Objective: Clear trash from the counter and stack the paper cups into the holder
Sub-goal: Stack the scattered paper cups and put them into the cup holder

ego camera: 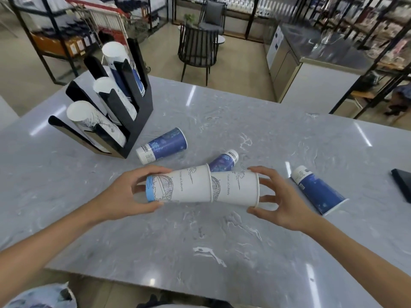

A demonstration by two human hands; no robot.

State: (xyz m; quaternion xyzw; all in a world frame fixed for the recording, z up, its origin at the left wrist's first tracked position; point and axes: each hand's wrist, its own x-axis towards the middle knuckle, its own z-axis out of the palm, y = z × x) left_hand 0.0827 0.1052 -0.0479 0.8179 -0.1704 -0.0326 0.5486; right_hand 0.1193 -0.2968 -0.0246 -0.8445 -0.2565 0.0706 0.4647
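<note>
2 hands hold 2 nested white cups sideways just above the grey surface (222,241).

The left hand (124,194) curls thumb and fingers round the blue-banded base of the white cups (200,187), forearm reaching in from the lower left; the right hand (280,201) has its fingers spread and its fingertips clamped on the open rim, forearm coming in from the lower right. Beyond the left hand stands the black holder (133,121), with 3 cup stacks leaning in its slots. 3 blue cups lie on their sides: one (162,145) beyond the left hand near the holder, one (223,162) partly hidden behind the held cups, one (317,192) just right of the right hand. A dark flat object (402,185) is cut off at the right edge.
</note>
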